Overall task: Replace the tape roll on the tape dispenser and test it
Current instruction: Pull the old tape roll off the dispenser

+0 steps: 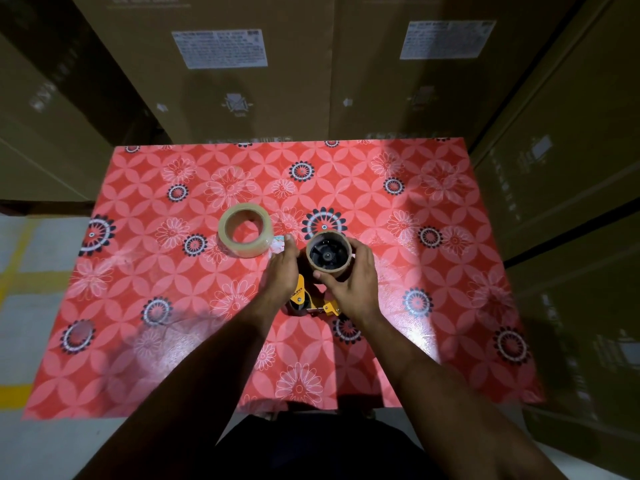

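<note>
Two hands around dispenser, new roll left.

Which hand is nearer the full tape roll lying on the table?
Left. The left hand is just right of the full tape roll, nearly touching it; the right hand grips the empty core farther right.

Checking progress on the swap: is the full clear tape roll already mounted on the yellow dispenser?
No: the full clear tape roll lies flat on the red floral tablecloth, apart from the yellow tape dispenser.
</note>
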A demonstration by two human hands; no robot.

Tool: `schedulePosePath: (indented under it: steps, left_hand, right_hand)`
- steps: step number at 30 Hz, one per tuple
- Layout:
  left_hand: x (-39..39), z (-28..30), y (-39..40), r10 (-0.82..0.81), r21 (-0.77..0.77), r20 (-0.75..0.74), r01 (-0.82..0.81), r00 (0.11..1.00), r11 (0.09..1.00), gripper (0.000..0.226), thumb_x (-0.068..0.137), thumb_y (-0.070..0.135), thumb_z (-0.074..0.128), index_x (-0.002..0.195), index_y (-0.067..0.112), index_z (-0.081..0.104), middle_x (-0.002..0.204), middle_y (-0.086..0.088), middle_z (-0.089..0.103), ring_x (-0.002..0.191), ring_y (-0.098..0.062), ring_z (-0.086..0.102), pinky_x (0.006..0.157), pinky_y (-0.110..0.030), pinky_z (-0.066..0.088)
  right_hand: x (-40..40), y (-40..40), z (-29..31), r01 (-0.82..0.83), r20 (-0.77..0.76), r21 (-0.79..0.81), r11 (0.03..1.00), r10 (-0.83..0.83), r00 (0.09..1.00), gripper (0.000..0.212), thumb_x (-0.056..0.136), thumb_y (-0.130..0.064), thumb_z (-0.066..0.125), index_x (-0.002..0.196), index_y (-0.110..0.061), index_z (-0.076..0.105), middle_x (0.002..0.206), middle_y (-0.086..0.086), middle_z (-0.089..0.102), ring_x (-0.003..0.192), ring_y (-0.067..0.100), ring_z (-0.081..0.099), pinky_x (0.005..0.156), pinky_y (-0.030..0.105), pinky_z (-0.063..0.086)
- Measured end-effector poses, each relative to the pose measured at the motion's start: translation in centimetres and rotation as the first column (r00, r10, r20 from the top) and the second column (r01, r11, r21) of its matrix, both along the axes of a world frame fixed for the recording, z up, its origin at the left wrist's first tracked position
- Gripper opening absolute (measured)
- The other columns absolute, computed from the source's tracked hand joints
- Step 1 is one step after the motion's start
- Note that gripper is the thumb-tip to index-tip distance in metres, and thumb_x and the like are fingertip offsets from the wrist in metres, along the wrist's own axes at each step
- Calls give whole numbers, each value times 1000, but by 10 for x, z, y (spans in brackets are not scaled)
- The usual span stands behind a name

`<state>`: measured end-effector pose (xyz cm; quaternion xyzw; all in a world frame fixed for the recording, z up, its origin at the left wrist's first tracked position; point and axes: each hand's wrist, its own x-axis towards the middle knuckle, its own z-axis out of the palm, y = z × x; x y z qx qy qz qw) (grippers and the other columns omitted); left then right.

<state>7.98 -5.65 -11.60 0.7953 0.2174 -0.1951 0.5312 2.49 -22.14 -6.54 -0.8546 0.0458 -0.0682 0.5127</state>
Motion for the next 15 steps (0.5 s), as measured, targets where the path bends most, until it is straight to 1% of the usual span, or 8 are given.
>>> schedulePosePath:
  steps: [2,4,6,8,10,13,15]
  left_hand:
    - [-3,5,-1,6,-28,26,-6,1000,1000,125,66,109,-2,110,24,80,120,-7,79,115,-28,70,110,-56,48]
    - [-5,11,-3,25,-62,49,-22,998,998,121,65,110,0,101,25,79,110,-6,80,109,-28,72,109,-56,49]
    - [-8,19,-4,42,-77,55,-37,998,996,119,61,111,1,99,29,79,107,-3,81,108,-25,72,109,-54,49]
    - [-10,25,-5,49,-90,49,-44,998,995,120,58,112,1,104,33,78,111,0,81,112,-23,71,110,-53,47]
    - [-8,16,-3,51,-84,35,-48,998,995,119,61,111,1,111,35,78,120,-1,79,118,-25,69,113,-54,45]
    - [-1,-14,6,38,-96,7,-38,999,995,105,70,109,2,115,49,76,133,-5,75,130,-32,64,116,-62,41]
    - [-1,-14,6,30,-102,9,-29,1000,994,97,75,106,3,115,52,74,133,-4,75,131,-31,64,116,-62,40]
  right_hand:
    - [0,0,1,23,-32,23,999,-22,999,78,72,-42,86,135,-15,49,121,-6,50,118,15,50,94,26,45]
    - [0,0,2,24,-35,19,1000,-23,999,77,74,-45,83,136,-16,48,122,-4,51,118,17,52,94,28,46]
    - [0,0,1,15,-38,4,1000,-15,999,76,76,-47,81,138,-17,47,125,-1,52,120,19,52,96,33,48]
    - [0,0,2,7,-38,-22,1000,-8,999,76,77,-49,79,138,-17,46,126,0,53,120,20,51,96,36,49]
    - [-1,2,3,-4,-9,-44,999,3,1000,76,78,-50,78,138,-15,46,127,1,53,120,20,50,97,38,48]
    - [-2,2,4,-46,52,-69,997,49,997,79,82,-51,75,143,-11,45,135,5,53,127,19,46,103,37,45]
    - [-4,2,3,-48,52,-67,997,52,997,80,84,-46,77,147,-10,42,142,6,50,133,18,43,107,38,44]
